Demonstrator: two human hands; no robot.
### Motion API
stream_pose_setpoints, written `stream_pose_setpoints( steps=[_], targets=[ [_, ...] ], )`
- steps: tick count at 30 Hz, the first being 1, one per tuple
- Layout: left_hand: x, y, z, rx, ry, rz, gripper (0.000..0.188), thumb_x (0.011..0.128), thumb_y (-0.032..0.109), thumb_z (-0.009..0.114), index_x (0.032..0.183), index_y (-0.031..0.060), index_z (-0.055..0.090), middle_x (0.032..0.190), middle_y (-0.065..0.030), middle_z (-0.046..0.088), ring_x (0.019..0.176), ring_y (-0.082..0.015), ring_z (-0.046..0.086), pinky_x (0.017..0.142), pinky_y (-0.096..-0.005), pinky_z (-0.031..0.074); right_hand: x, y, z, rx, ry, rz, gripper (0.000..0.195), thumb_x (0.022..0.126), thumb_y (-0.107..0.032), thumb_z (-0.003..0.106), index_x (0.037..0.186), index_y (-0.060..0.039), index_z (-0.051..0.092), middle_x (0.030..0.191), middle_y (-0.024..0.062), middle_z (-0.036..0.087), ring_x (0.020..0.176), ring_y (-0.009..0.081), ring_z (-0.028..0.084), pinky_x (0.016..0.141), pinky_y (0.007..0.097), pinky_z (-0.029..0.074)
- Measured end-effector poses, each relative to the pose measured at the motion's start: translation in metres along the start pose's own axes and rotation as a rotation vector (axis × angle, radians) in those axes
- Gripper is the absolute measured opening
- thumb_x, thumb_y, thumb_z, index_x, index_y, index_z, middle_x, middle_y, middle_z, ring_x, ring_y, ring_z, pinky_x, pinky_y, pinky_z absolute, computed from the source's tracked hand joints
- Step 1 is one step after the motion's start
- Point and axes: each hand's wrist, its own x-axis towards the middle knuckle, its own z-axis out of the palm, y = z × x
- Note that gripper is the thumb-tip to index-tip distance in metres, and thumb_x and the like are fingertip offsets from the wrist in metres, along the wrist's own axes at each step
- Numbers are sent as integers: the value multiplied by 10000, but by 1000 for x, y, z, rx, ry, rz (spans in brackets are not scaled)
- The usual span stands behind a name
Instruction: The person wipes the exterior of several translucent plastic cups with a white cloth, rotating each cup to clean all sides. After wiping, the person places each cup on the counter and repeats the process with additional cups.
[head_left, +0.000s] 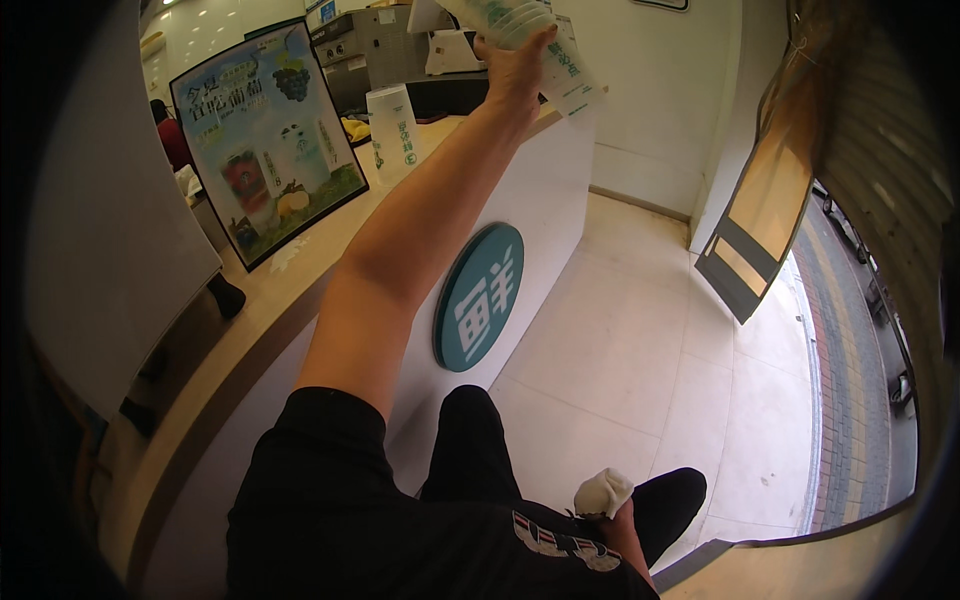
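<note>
My left hand (517, 71) is stretched out over the counter's far end and grips a nested stack of translucent plastic cups (566, 75) with green print. The upper part of that stack is cut off by the picture's top edge. Beyond my forearm, a single translucent cup (391, 131) stands upside down on the pale wooden countertop (300, 277). Low by my right thigh, my right hand (622, 532) is closed around a bunched white cloth (604, 493); most of its fingers are hidden.
A framed poster (270, 142) stands on the counter, with a yellow cloth (356, 129) behind it. A round teal sign (480, 298) juts from the counter front. Door curtain strips (750, 240) hang at right, before a paved street (855, 375). A person in red (172, 142) is partly visible behind the poster.
</note>
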Motion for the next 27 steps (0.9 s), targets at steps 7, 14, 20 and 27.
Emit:
stream_pose_setpoints(
  steps=[7,14,20,27],
  targets=[
    [-98,-15,15,-100,-44,-108,1135,759,167,819,1503,116,-37,1396,-200,363,1284,-321,431,1090,-505,363,101,-124,-21,745,199,307,448,987,-182,521,1408,-55,441,961,113,648,833,204,643,726,329,567],
    [-175,0,14,-178,-79,-225,1136,780,195,802,1504,143,-72,1409,-205,355,1291,-336,432,1075,-525,399,243,-245,33,641,3,-64,578,1015,-276,528,1525,-109,315,1313,188,605,912,92,582,828,236,476],
    [-225,24,-7,-145,-82,-198,1120,775,169,786,1501,162,-67,1391,-223,355,1294,-348,437,1085,-497,416,273,-246,61,617,218,-133,403,1031,-287,521,1308,6,512,1174,82,631,1016,153,618,866,271,513],
    [-262,43,-23,-255,46,-212,1050,816,158,780,1493,132,-23,1398,-203,333,1330,-322,383,1087,-469,412,270,-247,49,190,106,-191,333,1032,-239,527,1256,8,541,1121,77,637,937,149,636,813,258,533]
  ],
)
